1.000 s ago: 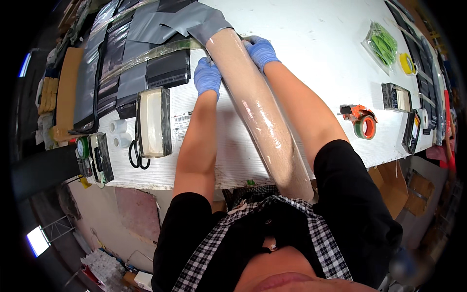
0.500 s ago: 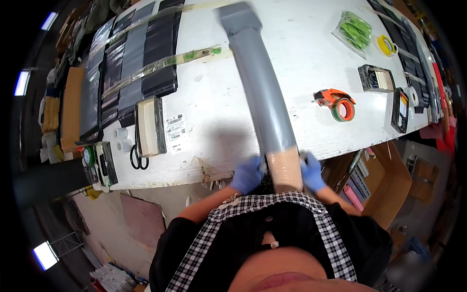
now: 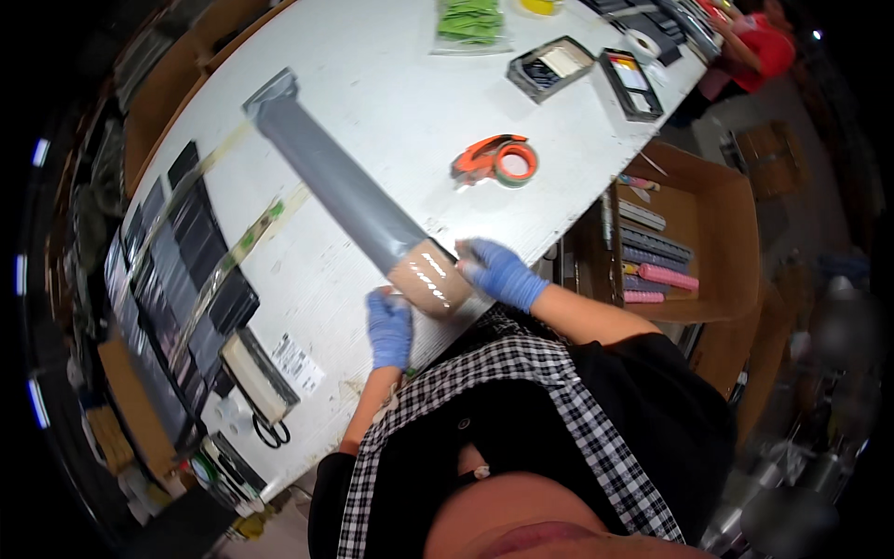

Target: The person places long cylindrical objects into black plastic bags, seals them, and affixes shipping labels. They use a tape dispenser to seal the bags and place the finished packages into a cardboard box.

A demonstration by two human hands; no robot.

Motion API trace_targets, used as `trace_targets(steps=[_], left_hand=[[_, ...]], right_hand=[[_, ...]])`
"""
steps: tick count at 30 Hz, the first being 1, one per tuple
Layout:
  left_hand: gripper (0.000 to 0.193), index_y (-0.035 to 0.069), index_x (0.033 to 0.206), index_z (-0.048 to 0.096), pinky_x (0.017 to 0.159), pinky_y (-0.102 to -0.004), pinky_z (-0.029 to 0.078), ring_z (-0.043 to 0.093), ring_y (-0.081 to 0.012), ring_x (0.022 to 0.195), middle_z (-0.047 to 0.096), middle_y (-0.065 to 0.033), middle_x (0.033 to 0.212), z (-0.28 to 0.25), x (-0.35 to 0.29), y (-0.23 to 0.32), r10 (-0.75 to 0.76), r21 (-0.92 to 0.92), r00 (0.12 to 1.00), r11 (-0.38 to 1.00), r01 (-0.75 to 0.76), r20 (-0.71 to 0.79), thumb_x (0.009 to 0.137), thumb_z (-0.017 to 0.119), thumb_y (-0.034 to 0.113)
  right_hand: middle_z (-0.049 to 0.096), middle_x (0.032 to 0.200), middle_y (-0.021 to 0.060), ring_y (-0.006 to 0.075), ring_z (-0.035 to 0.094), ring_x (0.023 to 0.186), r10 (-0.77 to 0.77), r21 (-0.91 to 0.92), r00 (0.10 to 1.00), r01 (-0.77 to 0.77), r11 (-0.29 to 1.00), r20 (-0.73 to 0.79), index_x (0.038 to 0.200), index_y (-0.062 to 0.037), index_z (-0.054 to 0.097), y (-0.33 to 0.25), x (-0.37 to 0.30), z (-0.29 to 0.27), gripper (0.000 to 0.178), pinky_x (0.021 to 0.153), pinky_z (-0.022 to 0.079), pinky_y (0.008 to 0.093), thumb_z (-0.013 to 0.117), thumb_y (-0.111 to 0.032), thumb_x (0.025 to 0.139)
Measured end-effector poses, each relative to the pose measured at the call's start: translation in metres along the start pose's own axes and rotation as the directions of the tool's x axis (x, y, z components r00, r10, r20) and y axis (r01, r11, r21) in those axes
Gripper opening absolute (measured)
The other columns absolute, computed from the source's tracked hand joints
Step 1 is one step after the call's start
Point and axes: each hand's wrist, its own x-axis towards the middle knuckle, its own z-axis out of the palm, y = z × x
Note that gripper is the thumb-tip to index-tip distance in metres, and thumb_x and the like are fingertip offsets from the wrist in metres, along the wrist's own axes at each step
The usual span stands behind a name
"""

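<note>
A long grey plastic mailing bag (image 3: 340, 182) lies slantwise across the white table, its far end flattened. From its near end sticks out a tan roll (image 3: 430, 279) in shiny clear wrap, close to the table's front edge. Both my hands wear blue gloves. My left hand (image 3: 389, 328) is at the left of the roll's near end, fingers bent in and closed on what looks like the bag's edge. On the other side, my right hand (image 3: 498, 272) has its fingers closed beside the roll, where a dark bit of the bag shows. The fingertips are partly hidden.
An orange tape dispenser (image 3: 498, 163) lies right of the bag. Beyond it are a packet of green pieces (image 3: 470, 23) and open boxes (image 3: 551, 70). Flat dark bags (image 3: 191, 270) and scissors (image 3: 270, 430) lie left. A carton (image 3: 717, 233) stands off the right edge; a person in red (image 3: 768, 47) is behind.
My view has turned, so the bag and roll now slant to the upper left. My hands stay on either side of the roll's tan end, which is now farther from my body.
</note>
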Motion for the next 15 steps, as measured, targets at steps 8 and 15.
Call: trace_targets(steps=[8, 15], left_hand=[[0.091, 0.001, 0.151, 0.016, 0.111, -0.0355, 0.031, 0.04, -0.0329, 0.13, 0.033, -0.0217, 0.141, 0.04, 0.016, 0.097, 0.124, 0.251, 0.976, 0.965, -0.076, -0.18, 0.079, 0.071, 0.008], [0.078, 0.004, 0.152, 0.017, 0.111, -0.0339, 0.029, 0.04, -0.0266, 0.128, 0.033, -0.021, 0.144, 0.067, 0.024, 0.11, -0.053, 0.017, 0.944, 0.998, 0.061, -0.324, 0.084, 0.056, -0.001]], right_hand=[[0.066, 0.105, 0.0133, 0.0327, 0.062, 0.098, -0.262, -0.712, 0.829, -0.212, 0.67, -0.493, 0.104, -0.0115, 0.068, 0.093, 0.188, -0.28, 0.031, 0.088, 0.048, 0.0405, 0.063, -0.036, 0.086], [0.068, 0.109, 0.007, 0.026, 0.062, 0.106, 0.099, -0.902, 0.931, -0.366, 0.229, -0.352, 0.105, -0.016, 0.071, 0.127, 0.33, -0.344, 0.026, 0.088, 0.046, 0.0409, 0.058, -0.028, 0.087]])
